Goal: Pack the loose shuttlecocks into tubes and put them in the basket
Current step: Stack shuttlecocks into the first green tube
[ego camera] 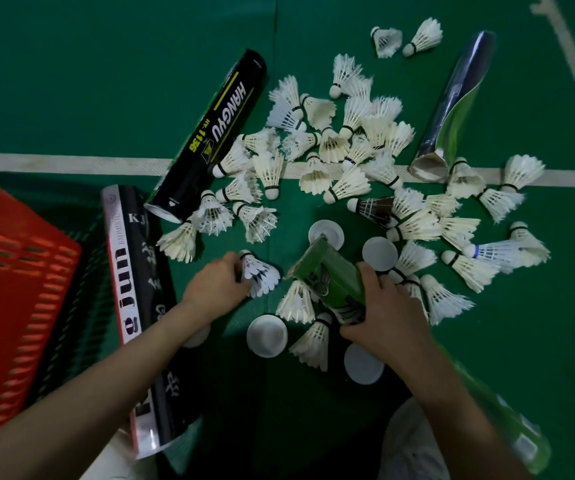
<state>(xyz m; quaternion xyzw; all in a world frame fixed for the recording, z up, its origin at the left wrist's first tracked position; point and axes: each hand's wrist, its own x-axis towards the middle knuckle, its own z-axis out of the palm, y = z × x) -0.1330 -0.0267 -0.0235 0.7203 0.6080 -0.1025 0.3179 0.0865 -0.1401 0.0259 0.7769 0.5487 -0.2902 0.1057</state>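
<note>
While the right hand (386,313) wraps its grip round a green tube (331,275), the left hand (215,282) pinches one shuttlecock (260,273) over the floor (106,81).

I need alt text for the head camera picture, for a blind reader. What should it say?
A person's right hand grips a green tube while the left hand holds a shuttlecock, beside a loose pile of shuttlecocks on a green floor. A red basket stands at the left.

Feathered shuttlecocks (348,183) lie on matt green flooring (106,64); left of them, glossy printed tubes (216,133) and a plastic basket (19,271) (slotted, red).
</note>
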